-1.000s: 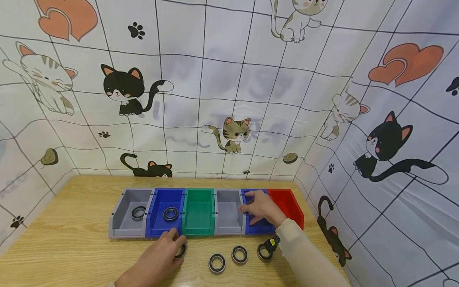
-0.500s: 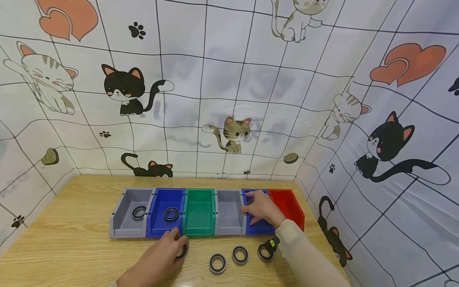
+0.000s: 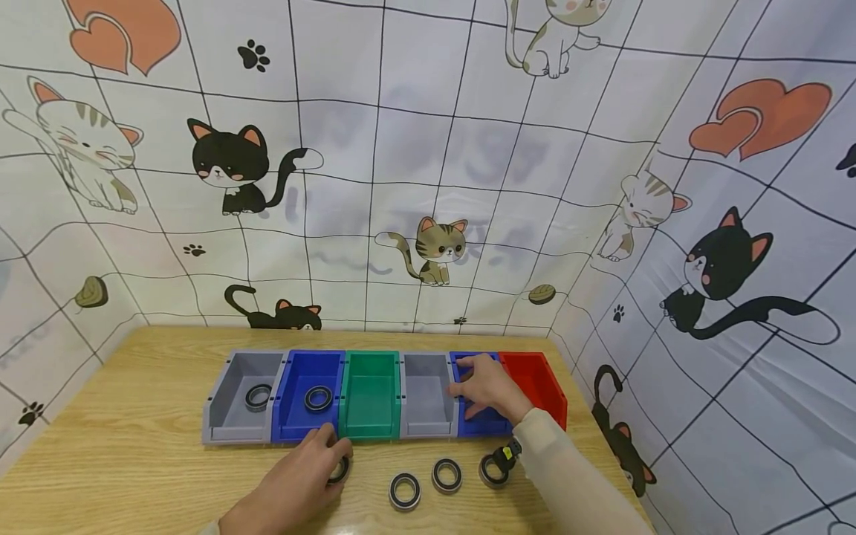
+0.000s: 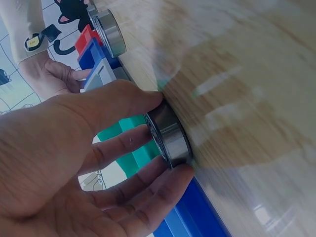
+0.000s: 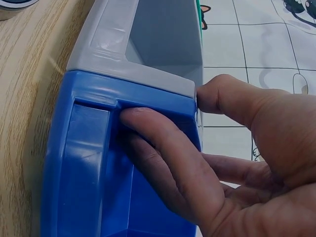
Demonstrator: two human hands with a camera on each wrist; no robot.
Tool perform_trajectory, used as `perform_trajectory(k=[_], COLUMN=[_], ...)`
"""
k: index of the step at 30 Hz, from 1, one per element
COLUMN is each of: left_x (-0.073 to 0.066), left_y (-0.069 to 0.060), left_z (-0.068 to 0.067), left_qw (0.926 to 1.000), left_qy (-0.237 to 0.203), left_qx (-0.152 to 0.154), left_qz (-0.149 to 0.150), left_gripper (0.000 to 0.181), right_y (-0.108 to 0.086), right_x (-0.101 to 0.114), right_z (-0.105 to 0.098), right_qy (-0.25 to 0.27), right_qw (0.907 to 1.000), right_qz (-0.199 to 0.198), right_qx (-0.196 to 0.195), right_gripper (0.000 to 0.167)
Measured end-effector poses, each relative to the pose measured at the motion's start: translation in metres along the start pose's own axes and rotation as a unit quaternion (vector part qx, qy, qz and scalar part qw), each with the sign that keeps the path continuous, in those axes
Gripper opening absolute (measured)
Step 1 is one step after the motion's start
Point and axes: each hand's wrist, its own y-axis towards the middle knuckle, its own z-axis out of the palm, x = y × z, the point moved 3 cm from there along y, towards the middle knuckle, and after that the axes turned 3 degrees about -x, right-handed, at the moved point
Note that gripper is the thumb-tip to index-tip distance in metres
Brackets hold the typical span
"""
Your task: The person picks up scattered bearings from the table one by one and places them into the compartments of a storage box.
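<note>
My left hand [image 3: 297, 475] pinches a ball bearing [image 4: 169, 132] between thumb and fingertips, low at the table in front of the left blue bin. The bearing stands on edge in the left wrist view. My right hand [image 3: 491, 388] grips the side wall of the right blue bin [image 5: 84, 148]. Its fingers reach inside that bin, while the thumb lies at the rim next to the grey bin [image 5: 163, 34]. The hand hides part of the bin's inside. Three more bearings lie on the table between the hands: one [image 3: 393, 492], another [image 3: 436, 484] and a third [image 3: 484, 479] near the right wrist.
Bins stand side by side in a row: a grey bin [image 3: 230, 433] and a blue bin [image 3: 297, 431], each with a bearing inside, then a green bin [image 3: 371, 394], and a red bin [image 3: 535, 383] at the right end. A cat-print curtain [image 3: 354, 186] hangs behind the wooden table [image 3: 134, 416].
</note>
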Motion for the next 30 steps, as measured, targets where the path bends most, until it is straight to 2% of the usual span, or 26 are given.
perform_trajectory(k=[9,15,21,30], left_x=[-0.003,-0.008,-0.015,-0.024], left_y=[0.0,0.002,0.009,0.02], left_z=[-0.002,-0.007,-0.016,-0.027], left_qw=[0.9997,0.998,0.9975,0.9942], left_qy=[-0.002,-0.005,-0.008,0.012], left_qx=[-0.013,-0.045,-0.056,-0.089], left_qz=[0.021,0.044,0.043,0.059], left_gripper=[0.031,0.028,0.028,0.034], right_y=[0.001,0.001,0.002,0.001], right_x=[-0.003,-0.005,-0.01,-0.009], right_z=[0.0,-0.001,-0.001,-0.004], right_qy=[0.002,0.016,0.032,0.049], right_qw=[1.0,0.9999,0.9994,0.9986], right_qz=[0.0,0.005,0.008,0.009], right_qx=[-0.002,0.001,0.011,0.019], right_gripper=[0.079,0.08,0.078,0.078])
